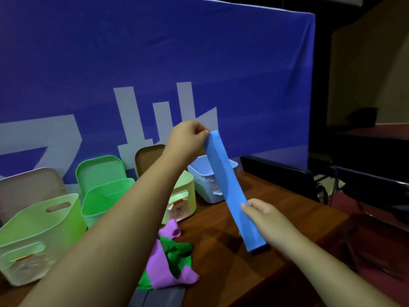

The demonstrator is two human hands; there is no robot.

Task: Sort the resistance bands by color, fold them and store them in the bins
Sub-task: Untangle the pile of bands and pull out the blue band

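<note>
The left hand pinches the top end of a blue band and holds it up high. The right hand grips the band's side edge lower down. The band hangs slanted over the brown table, its bottom end just above the wood. A blue bin sits behind it. Purple and green bands lie piled by the left arm, near the table's front edge
</note>
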